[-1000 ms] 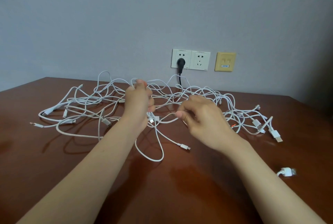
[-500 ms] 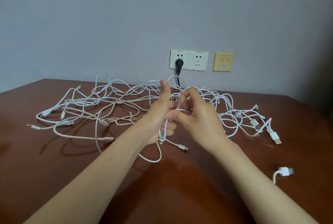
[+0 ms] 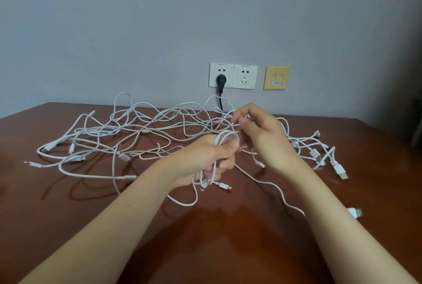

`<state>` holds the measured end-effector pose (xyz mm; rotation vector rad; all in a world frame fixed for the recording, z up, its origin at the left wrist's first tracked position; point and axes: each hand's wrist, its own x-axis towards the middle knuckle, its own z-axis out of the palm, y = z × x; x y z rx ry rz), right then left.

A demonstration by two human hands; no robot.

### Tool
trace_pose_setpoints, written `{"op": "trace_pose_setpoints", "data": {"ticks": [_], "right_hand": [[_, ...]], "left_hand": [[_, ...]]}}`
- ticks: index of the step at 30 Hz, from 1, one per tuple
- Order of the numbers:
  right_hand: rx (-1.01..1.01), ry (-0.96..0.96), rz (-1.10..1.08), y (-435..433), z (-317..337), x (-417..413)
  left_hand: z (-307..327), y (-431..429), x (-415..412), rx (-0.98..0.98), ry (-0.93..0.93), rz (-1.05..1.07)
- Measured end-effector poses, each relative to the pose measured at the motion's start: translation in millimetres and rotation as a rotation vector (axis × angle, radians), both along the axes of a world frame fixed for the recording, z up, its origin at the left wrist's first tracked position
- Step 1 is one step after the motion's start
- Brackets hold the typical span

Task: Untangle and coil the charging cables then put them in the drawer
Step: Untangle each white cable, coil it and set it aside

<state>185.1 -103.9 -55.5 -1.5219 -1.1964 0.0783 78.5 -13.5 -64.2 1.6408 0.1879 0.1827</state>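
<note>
Above the table (image 3: pixel 68 226), left fingers (image 3: pixel 226 149) grip coiled cable (image 3: pixel 225 132); right fingers (image 3: pixel 244 121) pinch it.

**Views:** one, head.
**Position:** worn on the person's head, over the near side of the brown wooden surface (image 3: pixel 68 226).
**Direction:** faced forward and down, toward the grey wall (image 3: pixel 159 21) behind the surface.
**Range:** close. Both forearms are seen entering from the bottom edge, and the left hand (image 3: pixel 205 160) and right hand (image 3: pixel 262 137) are framed near the centre.
**Middle band:** filled by the white charging cables (image 3: pixel 146 131), spread from left to right.
**Far limit:** the double wall socket (image 3: pixel 233 76) and a yellow data plate (image 3: pixel 276 77) are caught just above the surface's back edge.
**Lens:** wide-angle.
</note>
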Motion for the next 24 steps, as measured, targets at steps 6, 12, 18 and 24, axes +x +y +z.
{"op": "trace_pose_setpoints", "data": {"ticks": [6, 12, 18, 24], "right_hand": [[-0.432, -0.169, -0.101, -3.9, 1.2, 3.9], [-0.494, -0.209, -0.132, -7.2, 7.8, 1.5], [-0.427, -0.205, -0.151, -18.7, 15.6, 1.2], [-0.246, 0.177, 0.041, -10.4, 11.9, 0.7]], "left_hand": [[-4.5, 3.3, 0.9, 0.018, 0.018, 0.099], [-2.2, 9.6, -0.9, 0.048, 0.013, 0.14], [-0.6, 16.4, -0.4, -0.1, -0.015, 0.283], [-3.1, 16.5, 3.0, -0.094, -0.013, 0.326]]}}
